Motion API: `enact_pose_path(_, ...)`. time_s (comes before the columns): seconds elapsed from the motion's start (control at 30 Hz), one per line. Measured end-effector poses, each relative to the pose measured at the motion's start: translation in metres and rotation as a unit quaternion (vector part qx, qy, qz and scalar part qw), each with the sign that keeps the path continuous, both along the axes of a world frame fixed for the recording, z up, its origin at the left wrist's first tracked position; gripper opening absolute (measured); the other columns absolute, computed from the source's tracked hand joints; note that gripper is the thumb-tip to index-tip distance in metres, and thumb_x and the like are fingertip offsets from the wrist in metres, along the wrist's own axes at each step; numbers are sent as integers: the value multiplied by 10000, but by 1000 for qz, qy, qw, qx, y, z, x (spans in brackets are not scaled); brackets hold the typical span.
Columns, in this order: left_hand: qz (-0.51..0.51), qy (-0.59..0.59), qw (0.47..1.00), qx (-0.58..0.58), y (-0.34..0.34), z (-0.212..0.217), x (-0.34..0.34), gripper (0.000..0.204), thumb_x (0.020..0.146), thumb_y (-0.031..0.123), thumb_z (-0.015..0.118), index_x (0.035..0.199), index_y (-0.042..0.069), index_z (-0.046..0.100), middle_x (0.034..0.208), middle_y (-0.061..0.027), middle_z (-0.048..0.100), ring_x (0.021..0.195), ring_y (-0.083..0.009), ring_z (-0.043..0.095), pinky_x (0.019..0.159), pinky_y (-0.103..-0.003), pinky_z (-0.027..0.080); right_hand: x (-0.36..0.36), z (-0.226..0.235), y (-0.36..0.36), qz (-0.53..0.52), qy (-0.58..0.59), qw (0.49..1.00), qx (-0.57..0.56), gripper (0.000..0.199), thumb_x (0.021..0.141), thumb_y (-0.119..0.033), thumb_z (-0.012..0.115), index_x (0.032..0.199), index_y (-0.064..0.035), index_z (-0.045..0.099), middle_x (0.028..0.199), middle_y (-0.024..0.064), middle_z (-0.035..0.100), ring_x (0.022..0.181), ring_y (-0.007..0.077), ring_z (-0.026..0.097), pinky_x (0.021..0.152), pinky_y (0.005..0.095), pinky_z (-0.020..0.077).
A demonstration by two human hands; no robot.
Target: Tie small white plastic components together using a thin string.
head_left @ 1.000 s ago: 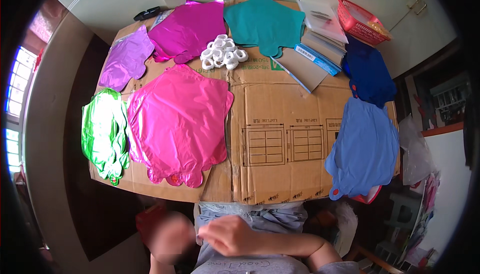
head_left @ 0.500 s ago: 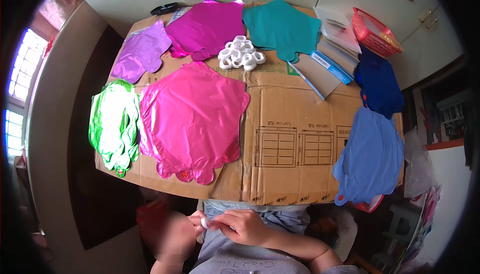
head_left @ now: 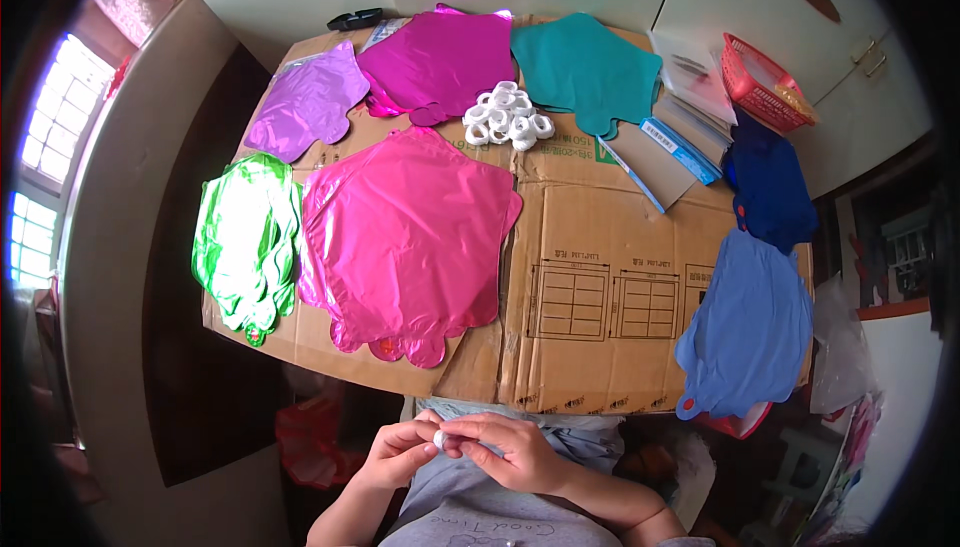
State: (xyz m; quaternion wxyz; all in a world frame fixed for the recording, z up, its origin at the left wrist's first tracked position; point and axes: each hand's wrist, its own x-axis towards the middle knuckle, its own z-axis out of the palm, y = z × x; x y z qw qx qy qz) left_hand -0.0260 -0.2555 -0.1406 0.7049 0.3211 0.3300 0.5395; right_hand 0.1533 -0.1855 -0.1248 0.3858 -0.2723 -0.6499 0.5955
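Observation:
In front of my grey shirt, below the table edge, my left hand [head_left: 402,450] pinches a small white ring-shaped roll [head_left: 440,439]. The fingertips of my right hand [head_left: 515,452] close on the same roll from the other side. Several similar white rolls [head_left: 505,115] lie piled at the far middle of the cardboard. Nearest my hands on the cardboard is a stack of flat pink foil sheets [head_left: 410,237], with rounded corners and tabs along the near edge. Shiny green foil sheets [head_left: 245,247] lie to its left.
Cardboard [head_left: 560,387] covers the table. Farther back lie lilac [head_left: 305,102], magenta [head_left: 435,62] and teal [head_left: 590,72] stacks. On the right are blue boxes [head_left: 680,150], a red basket [head_left: 760,92], and dark blue [head_left: 770,187] and light blue [head_left: 748,322] stacks.
My left hand has come in closer to the right, and both sets of fingers now meet at the white roll. The whole view has shifted slightly, with the table appearing farther right.

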Motion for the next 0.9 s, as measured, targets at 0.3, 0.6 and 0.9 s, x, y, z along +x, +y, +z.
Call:
enact_pose_path(0.3,-20,235,969,78,8,2,0,104,853,23,561,913,-14,637,824,-59,604,810,-153,488,731,-270,395,13,-16,-2,96,45,975,-196,229,842,-52,624,1062,12,608,952,70,641,876,115,613,767,234,502)
enact_pose_path(0.6,-90,236,964,85,15,15,-2,82,808,-24,617,890,-24,613,779,-80,609,722,-160,570,664,-266,451,20,-20,9,204,84,900,-376,223,813,-23,653,1025,10,590,957,52,622,895,107,593,830,248,486)
enact_pose_path(0.9,-122,204,967,87,27,24,-3,94,796,-22,628,888,-22,609,819,-75,625,775,-135,580,707,-261,451,19,-6,18,222,35,919,-324,251,787,-12,681,996,-8,543,931,32,587,905,107,577,814,250,490)
